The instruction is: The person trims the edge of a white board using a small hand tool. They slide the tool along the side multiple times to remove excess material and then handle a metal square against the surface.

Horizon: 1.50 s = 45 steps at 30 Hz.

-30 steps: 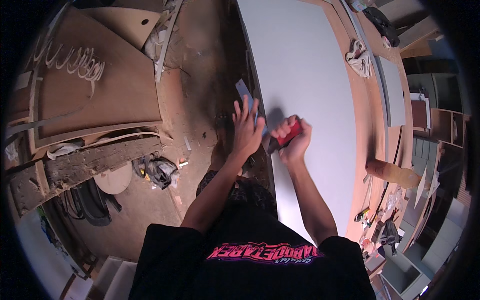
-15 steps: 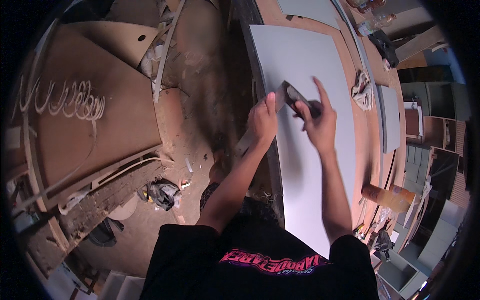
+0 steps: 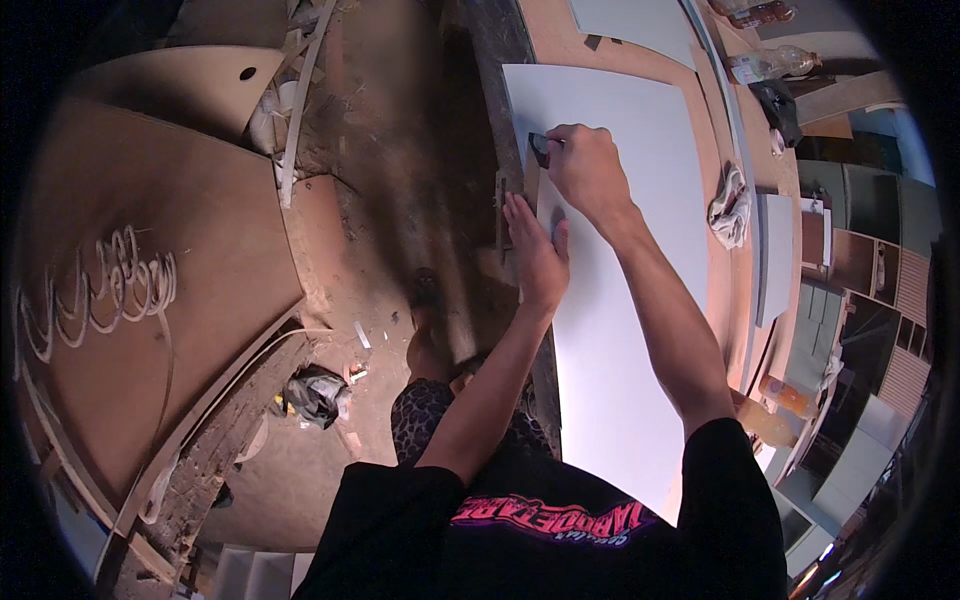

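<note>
My right hand [image 3: 585, 170] is closed on a dark flat tool [image 3: 539, 149] near the upper left edge of a long white sheet [image 3: 630, 380]. Just below it, my left hand [image 3: 537, 255] lies along that same edge with its fingers extended and thumb apart, touching a narrow straight strip [image 3: 532, 188] that runs under the tool. The lower part of the strip is hidden by my left hand. The sheet rests on a pale wooden workbench [image 3: 560, 30].
A crumpled cloth [image 3: 730, 208], plastic bottles [image 3: 765, 63] and a black bag [image 3: 775, 110] line the bench's right side. Cabinet carcasses [image 3: 870, 270] stand beyond. To my left are brown boards [image 3: 120, 380] with coiled edging strip [image 3: 130, 265] and a crumpled bag [image 3: 312, 393] on the floor.
My right hand and its tool have moved up the sheet to its upper left edge. My left hand shifted right, then slightly down, onto that edge. The view has turned slightly.
</note>
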### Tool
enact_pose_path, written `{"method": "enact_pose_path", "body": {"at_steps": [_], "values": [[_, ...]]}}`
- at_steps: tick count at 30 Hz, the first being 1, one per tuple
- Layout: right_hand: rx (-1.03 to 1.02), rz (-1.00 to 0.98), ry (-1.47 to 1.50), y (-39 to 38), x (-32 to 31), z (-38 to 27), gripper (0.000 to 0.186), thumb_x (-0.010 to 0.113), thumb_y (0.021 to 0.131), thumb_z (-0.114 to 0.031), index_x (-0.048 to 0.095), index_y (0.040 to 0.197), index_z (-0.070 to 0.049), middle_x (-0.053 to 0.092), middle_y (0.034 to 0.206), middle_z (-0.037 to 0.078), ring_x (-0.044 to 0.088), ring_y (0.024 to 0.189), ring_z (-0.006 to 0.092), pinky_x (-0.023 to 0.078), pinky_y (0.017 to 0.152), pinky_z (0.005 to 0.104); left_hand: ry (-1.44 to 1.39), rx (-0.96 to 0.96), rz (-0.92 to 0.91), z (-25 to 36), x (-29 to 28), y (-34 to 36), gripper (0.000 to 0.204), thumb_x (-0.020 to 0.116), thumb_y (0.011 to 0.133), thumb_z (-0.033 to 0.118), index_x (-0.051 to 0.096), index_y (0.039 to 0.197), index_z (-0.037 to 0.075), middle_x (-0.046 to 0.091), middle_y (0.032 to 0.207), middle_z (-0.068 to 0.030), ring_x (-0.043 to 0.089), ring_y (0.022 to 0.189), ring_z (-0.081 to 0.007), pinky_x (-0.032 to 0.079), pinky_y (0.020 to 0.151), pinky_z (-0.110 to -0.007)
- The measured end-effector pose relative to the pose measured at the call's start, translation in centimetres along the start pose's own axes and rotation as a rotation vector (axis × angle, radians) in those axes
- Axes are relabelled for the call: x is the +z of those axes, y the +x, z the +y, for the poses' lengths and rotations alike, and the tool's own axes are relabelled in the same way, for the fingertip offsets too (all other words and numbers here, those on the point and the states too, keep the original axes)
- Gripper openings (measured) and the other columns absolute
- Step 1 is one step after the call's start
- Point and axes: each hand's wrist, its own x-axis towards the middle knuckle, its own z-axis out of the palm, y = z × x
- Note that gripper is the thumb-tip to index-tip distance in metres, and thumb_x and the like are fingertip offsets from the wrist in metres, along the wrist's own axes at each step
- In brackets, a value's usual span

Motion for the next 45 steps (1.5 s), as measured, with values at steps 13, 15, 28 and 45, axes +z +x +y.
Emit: {"method": "enact_pose_path", "body": {"at_steps": [13,15,28,45], "values": [[-0.072,-0.019,-0.077,6.1,-1.1,-1.9,0.021,0.061,0.082,-0.009,0.075,0.096,-0.001,0.069,0.087,0.026,0.069,0.084,0.0423,0.055,0.084,0.0441,-0.143,-0.063,-0.054,-0.3,-0.4,0.6,0.080,0.052,0.102,0.035,0.012,0.149,-0.015,0.018,0.154,-0.0385,0.021,0.145,-0.0480,0.020,0.120,-0.047],[-0.068,-0.018,-0.099,7.3,-0.5,-2.1,0.022,0.061,0.082,-0.009,0.075,0.096,0.000,0.069,0.088,0.027,0.069,0.084,0.0424,0.055,0.085,0.0443,-0.167,-0.073,-0.053,-0.3,-0.5,0.9,0.079,0.052,0.102,0.035,0.013,0.149,-0.015,0.018,0.154,-0.0380,0.021,0.145,-0.0476,0.021,0.120,-0.047],[-0.122,0.024,-0.047,12.3,-0.9,-2.3,0.023,0.060,0.082,-0.008,0.073,0.098,0.003,0.069,0.096,0.028,0.068,0.092,0.0410,0.052,0.088,0.0446,-0.204,-0.117,-0.067,-0.2,-0.5,1.2,0.080,0.051,0.102,0.035,0.011,0.149,-0.016,0.024,0.151,-0.0391,0.029,0.142,-0.0473,0.026,0.118,-0.046],[-0.136,0.061,-0.057,11.0,-0.7,-3.2,0.023,0.059,0.085,-0.007,0.073,0.101,0.003,0.068,0.088,0.028,0.068,0.086,0.0423,0.053,0.084,0.0440,-0.073,-0.141,-0.120,2.2,-2.2,2.6,0.085,0.056,0.099,0.037,0.010,0.151,-0.012,0.019,0.154,-0.0377,0.020,0.145,-0.0494,0.020,0.118,-0.054]]}}
